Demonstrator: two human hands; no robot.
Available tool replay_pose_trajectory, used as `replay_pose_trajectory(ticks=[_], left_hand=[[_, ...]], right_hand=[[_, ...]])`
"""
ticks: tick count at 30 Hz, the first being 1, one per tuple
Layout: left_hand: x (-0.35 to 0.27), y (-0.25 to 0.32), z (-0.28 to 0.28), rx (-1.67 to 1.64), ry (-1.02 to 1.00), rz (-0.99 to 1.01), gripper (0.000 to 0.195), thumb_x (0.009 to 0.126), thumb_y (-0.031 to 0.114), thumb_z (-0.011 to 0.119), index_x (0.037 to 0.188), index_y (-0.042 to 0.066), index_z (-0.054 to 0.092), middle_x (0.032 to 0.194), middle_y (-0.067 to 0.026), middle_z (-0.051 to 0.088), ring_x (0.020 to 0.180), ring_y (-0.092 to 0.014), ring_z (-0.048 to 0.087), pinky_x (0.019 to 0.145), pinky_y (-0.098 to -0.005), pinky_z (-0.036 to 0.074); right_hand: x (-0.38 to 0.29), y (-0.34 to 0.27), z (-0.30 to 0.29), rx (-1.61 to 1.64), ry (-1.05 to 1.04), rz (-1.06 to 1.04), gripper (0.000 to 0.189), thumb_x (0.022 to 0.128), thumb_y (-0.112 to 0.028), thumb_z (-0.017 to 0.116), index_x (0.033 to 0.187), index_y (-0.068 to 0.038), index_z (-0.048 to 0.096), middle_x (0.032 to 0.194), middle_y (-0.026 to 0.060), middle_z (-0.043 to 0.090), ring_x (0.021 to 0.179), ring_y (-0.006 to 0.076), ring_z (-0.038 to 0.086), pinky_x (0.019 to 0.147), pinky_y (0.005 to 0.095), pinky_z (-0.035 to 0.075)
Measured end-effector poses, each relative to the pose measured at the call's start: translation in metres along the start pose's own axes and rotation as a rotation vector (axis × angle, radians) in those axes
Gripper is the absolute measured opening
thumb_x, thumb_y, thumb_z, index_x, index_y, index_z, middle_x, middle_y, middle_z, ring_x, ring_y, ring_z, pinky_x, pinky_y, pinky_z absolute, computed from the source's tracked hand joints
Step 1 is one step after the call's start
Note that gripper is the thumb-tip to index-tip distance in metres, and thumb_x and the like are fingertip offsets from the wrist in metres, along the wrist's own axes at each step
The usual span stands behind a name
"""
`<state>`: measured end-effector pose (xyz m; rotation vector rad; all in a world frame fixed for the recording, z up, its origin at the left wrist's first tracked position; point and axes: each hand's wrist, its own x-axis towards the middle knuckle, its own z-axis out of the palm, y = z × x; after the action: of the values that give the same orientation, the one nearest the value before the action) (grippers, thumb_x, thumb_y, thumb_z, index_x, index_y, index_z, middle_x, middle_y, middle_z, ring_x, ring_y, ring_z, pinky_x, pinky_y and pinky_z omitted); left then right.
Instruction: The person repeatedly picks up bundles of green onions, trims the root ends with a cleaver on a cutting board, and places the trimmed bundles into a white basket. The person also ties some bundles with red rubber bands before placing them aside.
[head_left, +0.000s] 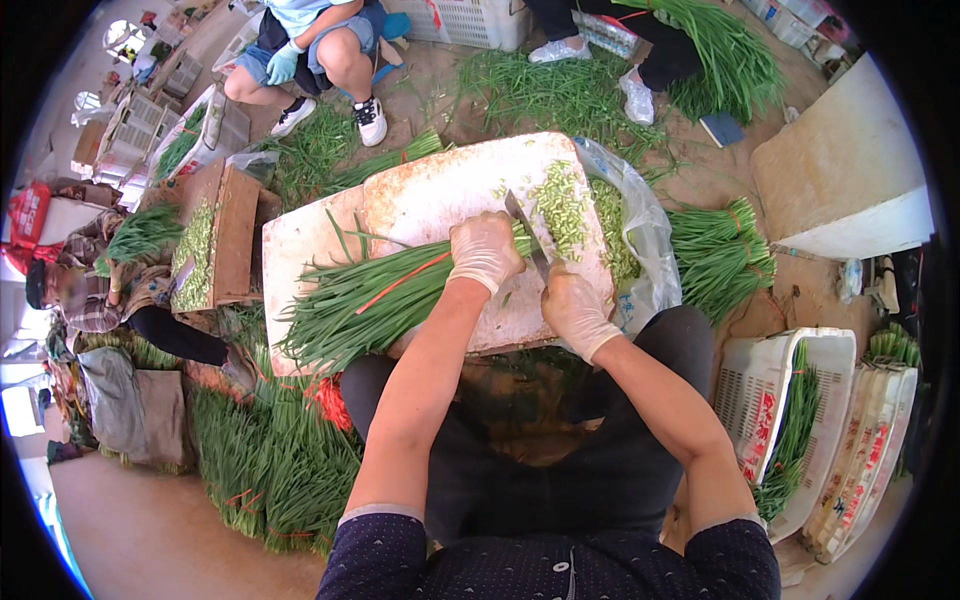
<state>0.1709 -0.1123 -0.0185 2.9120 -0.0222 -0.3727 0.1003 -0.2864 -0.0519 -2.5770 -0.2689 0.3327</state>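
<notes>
My left hand (487, 246), in a thin glove, grips a bundle of green garlic chives (375, 292) near its cut ends. An orange-red tie circles the bundle, and its leaves fan out to the left. My gloved right hand (576, 304) holds a knife (528, 229) by its handle, with the blade right beside the cut ends. Both hands are over a stained white board (442, 187). Short chopped stem pieces (561, 210) lie on its right part. Past the right edge, a clear plastic bag (651, 232) holds more cut pieces (611, 232).
Tied chive bundles (720, 255) lie right of the bag, and many more (277, 450) at lower left. White plastic crates (787, 420) stand at right, near a large pale block (840, 165). Loose leaves (547, 90) cover the floor ahead. Other people sit ahead and at left, one by a wooden stand (229, 240).
</notes>
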Motion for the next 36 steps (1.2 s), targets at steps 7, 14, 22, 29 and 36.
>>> replay_pose_trajectory(ticks=[7, 14, 22, 29, 36], left_hand=[[0.003, -0.005, -0.003, 0.022, 0.023, 0.002, 0.065, 0.066, 0.040, 0.094, 0.117, 0.004, 0.074, 0.118, -0.0206, 0.078, 0.113, -0.039, 0.076, 0.100, -0.0500, 0.060], [-0.039, -0.041, -0.017, -0.376, 0.035, 0.304, 0.142, 0.061, 0.048, 0.101, 0.169, -0.007, 0.027, 0.155, -0.0352, 0.056, 0.148, -0.049, 0.052, 0.125, -0.0463, 0.043], [-0.103, -0.059, 0.020, 0.184, 0.193, 0.102, 0.109, 0.068, 0.031, 0.094, 0.160, 0.003, 0.042, 0.131, -0.0160, 0.066, 0.126, -0.034, 0.064, 0.114, -0.0517, 0.045], [-0.122, -0.056, 0.048, 0.194, 0.413, 0.187, 0.101, 0.065, 0.015, 0.090, 0.155, 0.004, 0.046, 0.139, -0.0127, 0.060, 0.132, -0.030, 0.059, 0.117, -0.0557, 0.040], [-0.124, -0.060, 0.042, 0.205, 0.382, 0.200, 0.102, 0.070, 0.025, 0.093, 0.159, 0.008, 0.044, 0.139, -0.0131, 0.061, 0.136, -0.033, 0.056, 0.120, -0.0561, 0.038]], right_hand=[[0.071, -0.026, -0.007, -0.025, -0.020, -0.037, 0.027, 0.096, -0.003, 0.056, 0.117, 0.007, 0.070, 0.108, 0.0351, 0.076, 0.105, 0.0499, 0.076, 0.093, 0.0557, 0.061], [0.064, 0.041, -0.010, 0.124, 0.084, 0.079, 0.029, 0.093, -0.010, 0.062, 0.115, 0.007, 0.070, 0.110, 0.0376, 0.074, 0.109, 0.0535, 0.072, 0.098, 0.0573, 0.058], [0.036, 0.036, -0.026, -0.089, 0.037, 0.121, 0.041, 0.099, -0.034, 0.069, 0.117, 0.002, 0.073, 0.113, 0.0313, 0.077, 0.104, 0.0453, 0.076, 0.096, 0.0537, 0.060], [0.020, 0.004, -0.040, 0.363, 0.157, -0.211, 0.041, 0.105, -0.036, 0.070, 0.130, -0.004, 0.072, 0.105, 0.0228, 0.076, 0.106, 0.0427, 0.073, 0.095, 0.0511, 0.057], [0.034, 0.004, -0.016, 0.296, 0.167, -0.138, 0.023, 0.102, -0.025, 0.072, 0.101, -0.003, 0.077, 0.087, 0.0231, 0.074, 0.082, 0.0413, 0.073, 0.078, 0.0480, 0.056]])
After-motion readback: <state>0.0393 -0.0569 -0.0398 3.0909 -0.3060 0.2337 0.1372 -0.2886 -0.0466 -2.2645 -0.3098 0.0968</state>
